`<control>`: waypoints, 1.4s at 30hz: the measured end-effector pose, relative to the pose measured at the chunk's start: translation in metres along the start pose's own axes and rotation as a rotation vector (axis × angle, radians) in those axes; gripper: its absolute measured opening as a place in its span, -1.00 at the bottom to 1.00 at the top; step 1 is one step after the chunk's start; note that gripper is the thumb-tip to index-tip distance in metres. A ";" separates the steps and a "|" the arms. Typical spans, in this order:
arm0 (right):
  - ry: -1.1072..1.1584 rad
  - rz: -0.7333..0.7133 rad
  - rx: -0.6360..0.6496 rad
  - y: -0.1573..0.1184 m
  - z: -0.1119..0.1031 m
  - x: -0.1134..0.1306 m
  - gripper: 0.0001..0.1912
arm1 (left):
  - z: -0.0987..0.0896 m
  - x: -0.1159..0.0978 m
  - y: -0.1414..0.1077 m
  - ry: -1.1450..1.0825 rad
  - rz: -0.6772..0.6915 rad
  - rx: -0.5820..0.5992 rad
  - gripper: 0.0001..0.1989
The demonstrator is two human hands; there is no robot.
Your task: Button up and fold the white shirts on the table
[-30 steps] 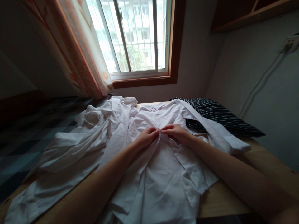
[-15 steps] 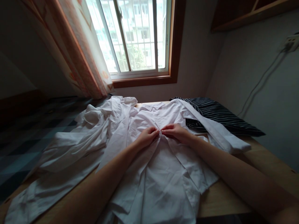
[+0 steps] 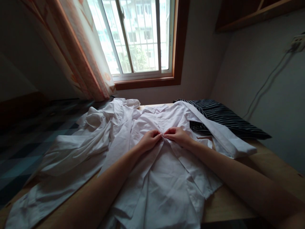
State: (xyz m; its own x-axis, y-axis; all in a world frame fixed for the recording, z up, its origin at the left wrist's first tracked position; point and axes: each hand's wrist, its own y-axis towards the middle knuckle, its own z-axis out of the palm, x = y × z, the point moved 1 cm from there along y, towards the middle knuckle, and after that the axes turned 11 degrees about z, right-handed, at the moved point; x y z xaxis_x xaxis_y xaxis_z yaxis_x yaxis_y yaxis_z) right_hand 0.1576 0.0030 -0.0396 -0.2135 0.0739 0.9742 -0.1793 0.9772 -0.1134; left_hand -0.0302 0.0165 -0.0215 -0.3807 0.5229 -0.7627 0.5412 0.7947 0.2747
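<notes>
A white shirt (image 3: 166,178) lies spread on a wooden table, collar toward the window and front edges parting below my hands. My left hand (image 3: 151,139) pinches the left front edge near the middle of the shirt. Close beside it, my right hand (image 3: 177,135) pinches the other edge, the fingertips of both nearly touching. Any button between them is too small to make out. Another white garment (image 3: 78,156) lies crumpled along the left side.
Black striped cloth (image 3: 221,116) lies at the back right, partly under a shirt sleeve. The wooden table (image 3: 271,162) borders dark checked bedding (image 3: 19,152) on the left. A curtain (image 3: 83,57) hangs by the window, and a cord runs down the right wall.
My right hand has shifted very slightly to the left, toward my left hand. The shirt lies almost as before.
</notes>
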 end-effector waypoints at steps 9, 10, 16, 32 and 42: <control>-0.195 -0.196 -0.167 -0.004 0.013 -0.001 -0.85 | 0.005 0.006 0.002 -0.134 -0.072 -0.033 -0.50; -0.221 -0.212 -0.193 -0.005 0.015 -0.001 -0.88 | 0.005 0.006 0.002 -0.111 -0.071 -0.036 -0.49; -0.390 -0.307 -0.315 -0.013 0.023 0.003 -0.94 | 0.000 0.001 0.002 0.090 -0.046 -0.022 -0.63; -0.611 -0.275 -0.205 -0.006 0.018 0.002 -0.72 | 0.001 0.000 0.003 0.057 -0.004 0.003 -0.70; -0.597 -0.263 -0.168 -0.005 0.018 0.000 -0.77 | -0.002 0.007 0.005 -0.028 -0.003 0.055 -0.66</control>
State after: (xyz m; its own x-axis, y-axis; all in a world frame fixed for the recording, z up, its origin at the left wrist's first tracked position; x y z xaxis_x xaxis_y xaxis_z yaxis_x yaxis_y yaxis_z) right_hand 0.1414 -0.0056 -0.0421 -0.6858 -0.2464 0.6849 -0.1565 0.9689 0.1918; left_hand -0.0311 0.0249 -0.0244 -0.3616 0.5109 -0.7799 0.5806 0.7779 0.2404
